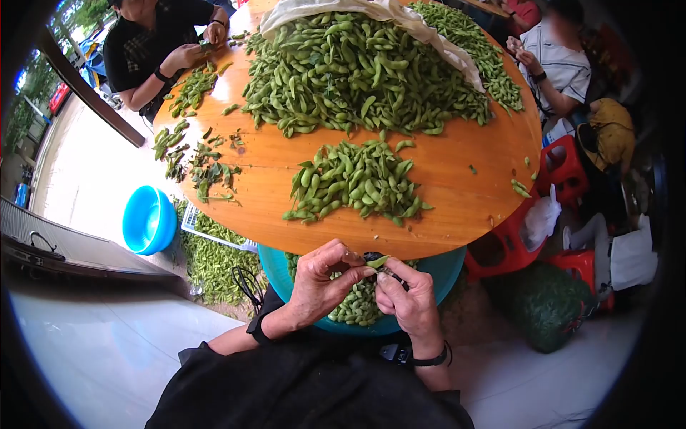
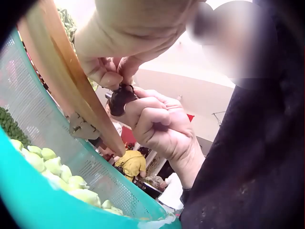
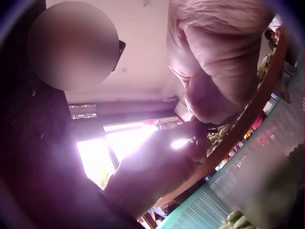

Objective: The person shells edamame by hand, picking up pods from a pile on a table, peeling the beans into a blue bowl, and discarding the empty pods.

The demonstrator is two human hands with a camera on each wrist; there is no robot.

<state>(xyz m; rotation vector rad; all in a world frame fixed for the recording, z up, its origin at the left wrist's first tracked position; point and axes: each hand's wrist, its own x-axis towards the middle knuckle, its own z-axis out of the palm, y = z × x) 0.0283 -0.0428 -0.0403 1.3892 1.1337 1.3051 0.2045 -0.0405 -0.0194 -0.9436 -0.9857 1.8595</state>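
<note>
In the head view, my left hand pinches a green pod between thumb and fingertips. My right hand meets it from the other side, fingers curled round a small dark tool. The left wrist view has the left hand above and the right hand below, with the dark tool at the fingertips. Both hands, right and left, nearly meet in the right wrist view; the pod is hidden there. Shelled beans lie below the hands in a teal basin.
A small pod pile and a large heap lie on the wooden table, with leafy scraps at left. Its edge stands just beyond my hands. Blue basin at left, red stools at right; people sit across.
</note>
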